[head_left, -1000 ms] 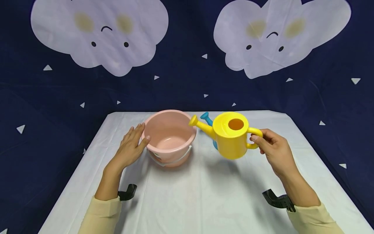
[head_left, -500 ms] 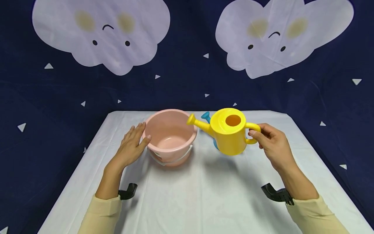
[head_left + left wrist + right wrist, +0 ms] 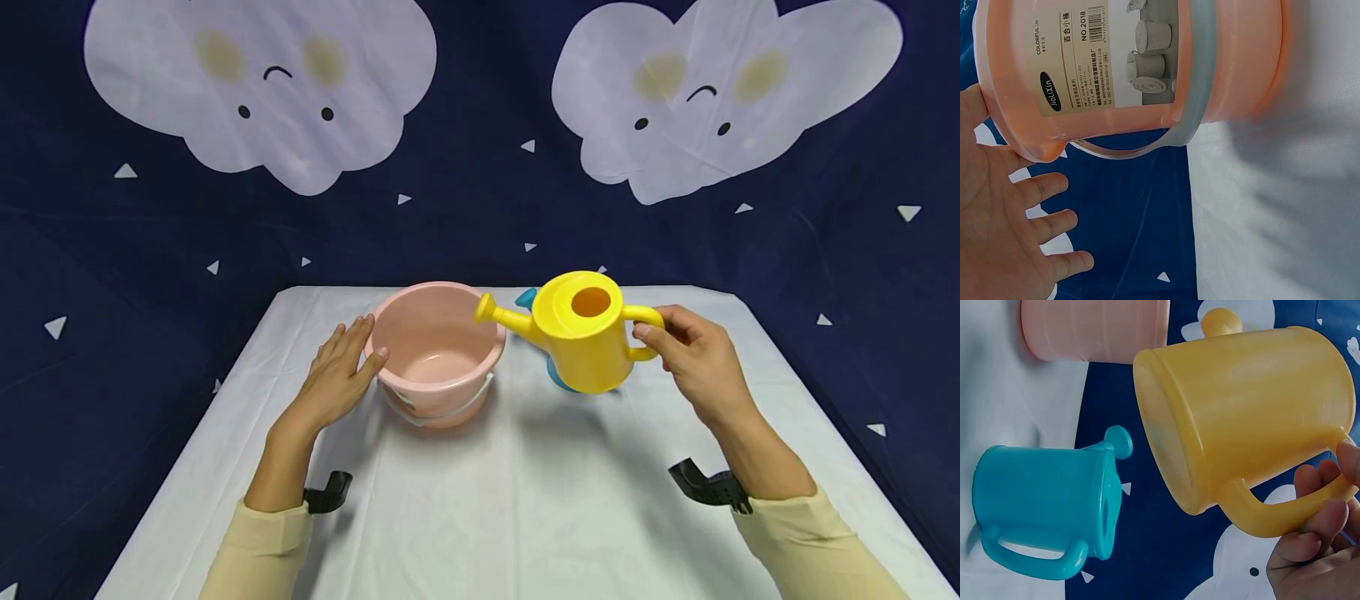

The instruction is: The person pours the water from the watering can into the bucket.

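Note:
My right hand (image 3: 701,362) pinches the handle of a yellow watering can (image 3: 588,350), which hangs above the table with its spout (image 3: 510,318) pointing left over the bucket's right rim. At the bucket's left side, my left hand (image 3: 333,379) touches the rim with thumb and forefinger, its fingers straight and spread. The pink bucket (image 3: 438,400) stands upright with its pale handle down at the front; a printed label (image 3: 1079,59) shows in the left wrist view. A blue watering can (image 3: 1041,503) stands on the table, mostly hidden behind the yellow one in the head view.
A white cloth covers the table (image 3: 450,517). Directly behind its far edge hangs a dark blue curtain (image 3: 480,225) with clouds and small white triangles. Each wrist wears a black camera mount, such as the right mount (image 3: 708,486).
My right hand has raised the yellow watering can a little and moved it left, so its spout reaches further over the bucket's rim. The left hand and the bucket stay put.

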`<state>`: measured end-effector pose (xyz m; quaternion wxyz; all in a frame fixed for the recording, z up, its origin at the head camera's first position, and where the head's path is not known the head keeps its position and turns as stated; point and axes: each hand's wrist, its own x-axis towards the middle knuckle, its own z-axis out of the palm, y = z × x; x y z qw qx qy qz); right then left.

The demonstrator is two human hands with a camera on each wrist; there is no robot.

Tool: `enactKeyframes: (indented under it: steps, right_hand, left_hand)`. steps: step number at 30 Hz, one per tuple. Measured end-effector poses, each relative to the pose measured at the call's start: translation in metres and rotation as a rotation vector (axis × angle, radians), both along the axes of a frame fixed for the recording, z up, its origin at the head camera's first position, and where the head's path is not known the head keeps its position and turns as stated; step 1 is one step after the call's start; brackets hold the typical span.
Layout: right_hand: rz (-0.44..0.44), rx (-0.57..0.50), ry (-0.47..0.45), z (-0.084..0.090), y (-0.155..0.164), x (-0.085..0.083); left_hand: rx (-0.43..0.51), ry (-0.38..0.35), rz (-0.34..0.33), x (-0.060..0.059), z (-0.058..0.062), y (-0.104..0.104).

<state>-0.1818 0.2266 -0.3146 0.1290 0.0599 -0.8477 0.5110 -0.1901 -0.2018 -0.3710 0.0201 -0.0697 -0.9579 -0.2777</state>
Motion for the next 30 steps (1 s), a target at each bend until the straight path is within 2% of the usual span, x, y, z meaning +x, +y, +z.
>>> enactKeyframes:
  steps: [10, 30]
  right_hand:
    - [-0.029, 0.034, -0.009, 0.007, -0.005, -0.006]
    - [0.018, 0.071, 0.008, 0.025, -0.01, -0.016]
  left_hand:
    - [-0.003, 0.003, 0.005, 0.0, -0.001, 0.0]
    - [-0.001, 0.006, -0.009, 0.001, 0.001, -0.001]
